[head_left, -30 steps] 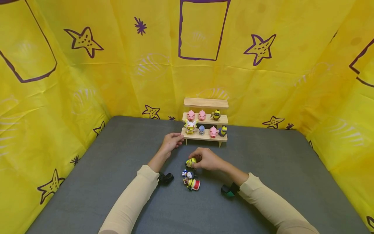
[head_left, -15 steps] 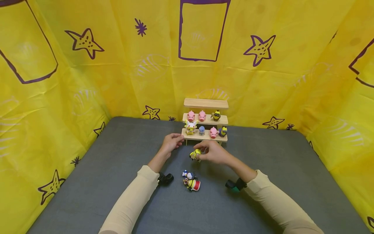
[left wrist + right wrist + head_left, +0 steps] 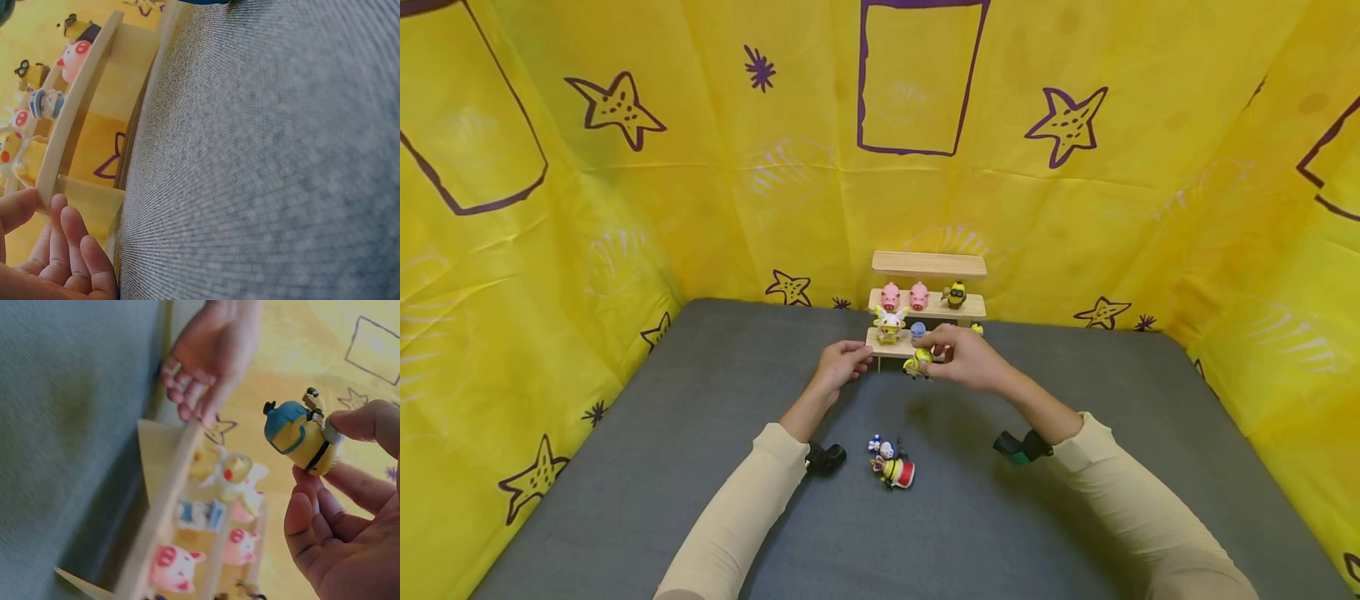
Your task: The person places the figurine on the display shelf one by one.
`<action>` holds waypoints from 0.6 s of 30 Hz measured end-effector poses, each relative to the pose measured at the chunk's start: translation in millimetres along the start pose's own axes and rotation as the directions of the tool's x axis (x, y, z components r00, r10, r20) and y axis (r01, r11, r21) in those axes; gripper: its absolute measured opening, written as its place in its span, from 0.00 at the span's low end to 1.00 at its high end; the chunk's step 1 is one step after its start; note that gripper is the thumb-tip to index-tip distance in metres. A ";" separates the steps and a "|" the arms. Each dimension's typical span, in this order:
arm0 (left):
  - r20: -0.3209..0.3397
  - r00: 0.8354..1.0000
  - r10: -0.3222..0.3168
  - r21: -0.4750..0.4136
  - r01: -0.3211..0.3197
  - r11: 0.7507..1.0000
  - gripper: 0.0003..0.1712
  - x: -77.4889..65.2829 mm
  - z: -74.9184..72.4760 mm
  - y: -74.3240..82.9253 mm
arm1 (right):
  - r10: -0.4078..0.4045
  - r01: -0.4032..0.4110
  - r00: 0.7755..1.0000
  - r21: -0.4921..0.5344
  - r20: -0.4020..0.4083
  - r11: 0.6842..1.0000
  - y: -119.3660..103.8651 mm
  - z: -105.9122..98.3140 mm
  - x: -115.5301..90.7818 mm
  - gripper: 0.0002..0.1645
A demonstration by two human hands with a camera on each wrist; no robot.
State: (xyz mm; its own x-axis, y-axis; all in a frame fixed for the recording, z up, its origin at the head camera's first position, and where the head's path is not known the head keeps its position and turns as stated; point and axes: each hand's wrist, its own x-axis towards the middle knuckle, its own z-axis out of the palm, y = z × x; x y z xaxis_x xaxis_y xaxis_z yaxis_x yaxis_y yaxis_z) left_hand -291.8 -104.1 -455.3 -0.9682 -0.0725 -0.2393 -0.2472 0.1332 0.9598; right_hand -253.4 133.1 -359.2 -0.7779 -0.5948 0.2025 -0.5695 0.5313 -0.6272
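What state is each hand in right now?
Left hand: closed, pinching the pale wooden three-tier shelf at one end.
Right hand: closed, holding a small yellow-and-blue plastic-looking figurine between thumb and fingers.

Free room spans the top shelf [image 3: 928, 264]; on the middle shelf [image 3: 936, 309], 2 pink pigs [image 3: 890, 297] block left, 1 goggled figure [image 3: 957, 294] right.

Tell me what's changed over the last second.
Right grip carried the yellow figure forward and rightward, off from the red-and-yellow figure and the blue-and-white figure, to near the front of the bottom shelf. Nothing new grasped or let go. Unchanged: left grip on the shelf's left end; those two figures' places.
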 end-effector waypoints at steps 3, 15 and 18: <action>0.003 1.000 0.003 -0.002 -0.003 1.000 0.19 0.0 -0.5 0.1 | -0.002 0.001 1.000 -0.022 -0.017 1.000 -3.8 -9.8 4.9 0.20; 0.009 1.000 0.002 0.008 -0.002 1.000 0.19 -0.1 -1.0 0.1 | -0.004 0.002 0.999 -0.067 -0.034 0.998 -11.6 -47.4 33.1 0.19; 0.009 1.000 0.000 0.005 0.000 1.000 0.19 0.2 -0.9 0.4 | 0.007 -0.011 0.999 -0.087 -0.045 0.996 -13.1 -54.3 42.8 0.20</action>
State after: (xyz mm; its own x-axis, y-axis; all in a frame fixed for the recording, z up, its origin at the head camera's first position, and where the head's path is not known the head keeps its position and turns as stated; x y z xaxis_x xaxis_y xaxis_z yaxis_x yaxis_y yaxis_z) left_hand -292.1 -105.0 -454.8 -0.9685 -0.0634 -0.2409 -0.2476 0.1383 0.9589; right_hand -293.8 133.4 -301.5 -0.7928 -0.5636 0.2318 -0.5822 0.5881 -0.5613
